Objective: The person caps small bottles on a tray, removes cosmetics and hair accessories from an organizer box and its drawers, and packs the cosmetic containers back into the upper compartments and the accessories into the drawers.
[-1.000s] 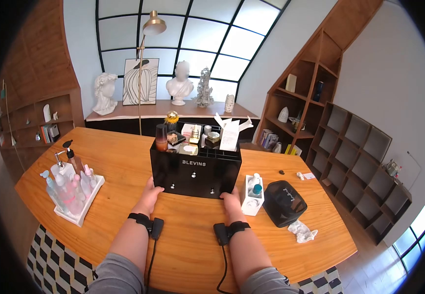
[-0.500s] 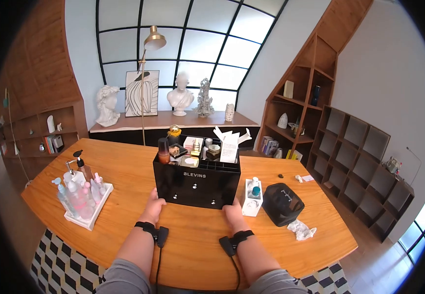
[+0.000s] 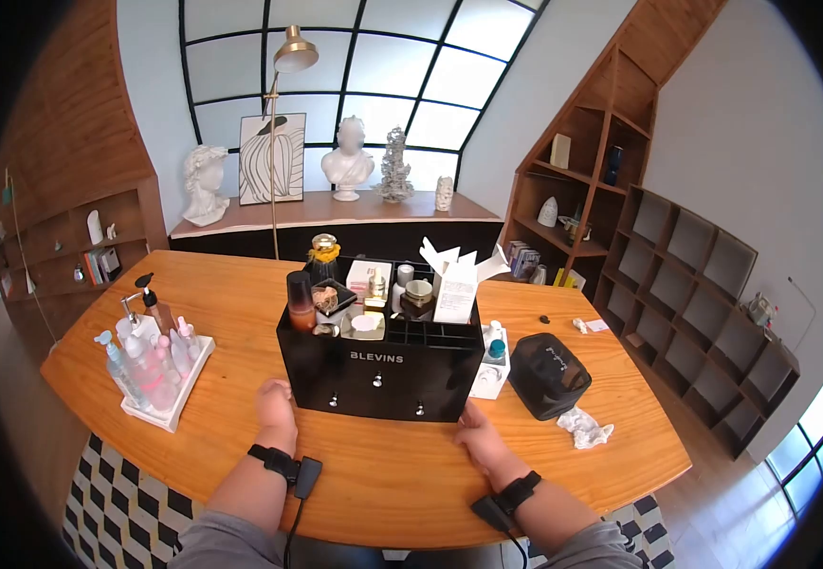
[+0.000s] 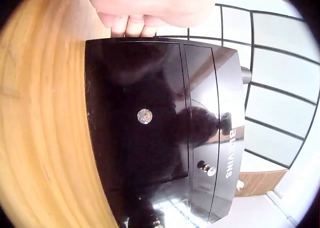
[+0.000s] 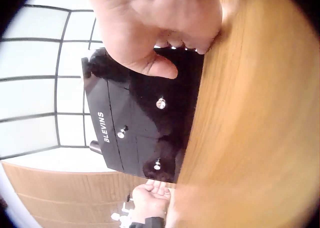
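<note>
A black glossy drawer box [image 3: 381, 384] lettered BLEVINS stands upright on the table, its open top filled with jars, bottles and a white carton [image 3: 456, 296]. My left hand [image 3: 277, 408] is at its lower left side; in the left wrist view the fingers [image 4: 134, 27] extend behind the box's edge, their tips hidden. At the lower right corner is my right hand [image 3: 485, 441], thumb before the front face in the right wrist view, other fingers [image 5: 175, 42] beside the side wall, partly hidden. Whether either hand presses the box cannot be told.
At left stands a white tray [image 3: 176, 398] of pump and pink bottles. Right of the box are a partly hidden white holder [image 3: 490, 379], a black mesh case [image 3: 550, 379] and crumpled tissue [image 3: 586, 429]. A ledge [image 3: 411, 204] with busts is behind.
The box has come nearer to me and now partly covers the white holder. Both hands have shifted outward with their wrists further apart, and the right thumb has moved off the front's lower edge.
</note>
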Demonstrator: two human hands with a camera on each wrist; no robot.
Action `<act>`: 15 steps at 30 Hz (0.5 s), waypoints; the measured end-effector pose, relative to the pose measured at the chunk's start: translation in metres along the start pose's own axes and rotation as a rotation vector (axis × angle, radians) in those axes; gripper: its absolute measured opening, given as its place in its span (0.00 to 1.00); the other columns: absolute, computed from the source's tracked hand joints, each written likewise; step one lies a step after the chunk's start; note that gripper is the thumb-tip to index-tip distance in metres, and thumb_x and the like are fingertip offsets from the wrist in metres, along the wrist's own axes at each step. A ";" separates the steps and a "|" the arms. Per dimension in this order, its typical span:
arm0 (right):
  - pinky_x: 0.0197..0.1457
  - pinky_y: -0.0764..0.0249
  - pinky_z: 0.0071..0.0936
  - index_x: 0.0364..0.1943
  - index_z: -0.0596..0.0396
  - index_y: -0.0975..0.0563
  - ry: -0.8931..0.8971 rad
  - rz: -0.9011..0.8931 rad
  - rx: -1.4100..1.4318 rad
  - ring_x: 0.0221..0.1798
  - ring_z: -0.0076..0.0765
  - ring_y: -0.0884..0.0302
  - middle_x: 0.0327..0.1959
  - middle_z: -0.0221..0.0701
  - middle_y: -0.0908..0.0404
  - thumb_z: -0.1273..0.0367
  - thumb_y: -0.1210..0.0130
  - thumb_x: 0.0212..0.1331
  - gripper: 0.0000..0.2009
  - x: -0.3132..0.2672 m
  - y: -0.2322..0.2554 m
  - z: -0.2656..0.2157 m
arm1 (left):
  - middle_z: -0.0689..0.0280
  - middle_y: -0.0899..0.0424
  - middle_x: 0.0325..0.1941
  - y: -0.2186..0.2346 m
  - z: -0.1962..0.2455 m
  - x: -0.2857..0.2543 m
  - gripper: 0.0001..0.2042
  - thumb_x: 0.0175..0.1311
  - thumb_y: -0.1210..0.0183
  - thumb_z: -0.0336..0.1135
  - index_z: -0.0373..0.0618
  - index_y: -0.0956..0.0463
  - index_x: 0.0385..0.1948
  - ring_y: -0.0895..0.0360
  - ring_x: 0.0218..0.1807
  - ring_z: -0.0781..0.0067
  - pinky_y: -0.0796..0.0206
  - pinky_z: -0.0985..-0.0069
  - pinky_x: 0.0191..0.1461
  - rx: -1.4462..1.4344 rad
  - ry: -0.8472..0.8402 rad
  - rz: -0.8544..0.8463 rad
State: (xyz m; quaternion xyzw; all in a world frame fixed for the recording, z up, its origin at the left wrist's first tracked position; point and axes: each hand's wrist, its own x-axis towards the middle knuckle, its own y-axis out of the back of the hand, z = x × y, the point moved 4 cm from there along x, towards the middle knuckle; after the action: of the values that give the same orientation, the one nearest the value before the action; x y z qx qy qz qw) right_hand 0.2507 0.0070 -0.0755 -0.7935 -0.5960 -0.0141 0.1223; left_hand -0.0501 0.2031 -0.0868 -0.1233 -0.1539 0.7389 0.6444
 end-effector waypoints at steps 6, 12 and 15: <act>0.72 0.48 0.25 0.67 0.69 0.42 -0.158 -0.012 0.079 0.74 0.36 0.45 0.69 0.38 0.37 0.86 0.57 0.42 0.37 0.010 0.027 0.002 | 0.67 0.26 0.23 0.005 0.007 0.015 0.09 0.56 0.59 0.26 0.39 0.26 0.25 0.32 0.26 0.77 0.40 0.81 0.32 0.055 -0.060 -0.021; 0.67 0.42 0.25 0.64 0.62 0.34 -0.217 -0.003 0.079 0.70 0.31 0.39 0.66 0.32 0.32 0.82 0.54 0.52 0.29 0.018 0.047 0.015 | 0.66 0.22 0.28 -0.007 0.015 0.023 0.14 0.60 0.60 0.26 0.40 0.24 0.40 0.26 0.29 0.76 0.33 0.79 0.34 0.064 0.027 -0.116; 0.67 0.42 0.25 0.64 0.62 0.34 -0.228 -0.016 0.082 0.69 0.31 0.38 0.64 0.31 0.30 0.82 0.54 0.52 0.29 0.017 0.047 0.012 | 0.68 0.23 0.27 -0.006 0.006 0.027 0.12 0.63 0.59 0.27 0.40 0.24 0.39 0.27 0.28 0.78 0.34 0.80 0.34 0.035 0.006 -0.140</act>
State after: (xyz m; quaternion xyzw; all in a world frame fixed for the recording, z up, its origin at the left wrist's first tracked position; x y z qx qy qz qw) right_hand 0.2987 0.0132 -0.0922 -0.7794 -0.6125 0.0996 0.0860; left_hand -0.0507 0.2305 -0.0783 -0.1033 -0.1474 0.6943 0.6969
